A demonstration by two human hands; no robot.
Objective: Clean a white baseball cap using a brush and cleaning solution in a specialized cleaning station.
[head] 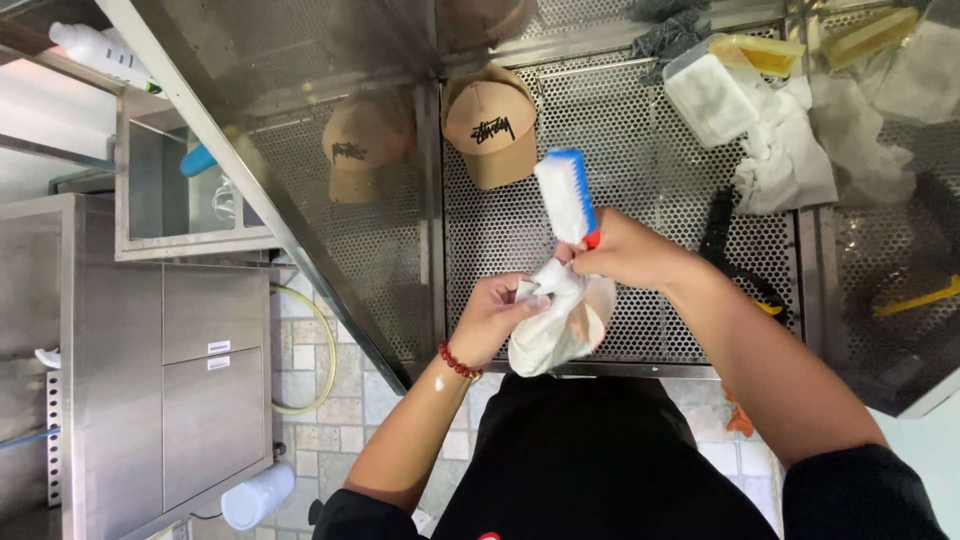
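Left hand [495, 318] clenched around white shoe [558, 320], gripping near its upper opening, above front edge of perforated steel counter [640, 180]. Right hand [625, 250] grasping scrub brush [566, 197] by red handle end; brush long axis up and away, white bristles facing left. Brush base touching shoe top; right hand nearer. Tan cap [491, 125] well beyond on counter.

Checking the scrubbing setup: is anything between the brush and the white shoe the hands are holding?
Nothing visible. The right hand holds the brush directly above the white shoe, which the left hand grips; the tan cap lies apart on the perforated table.
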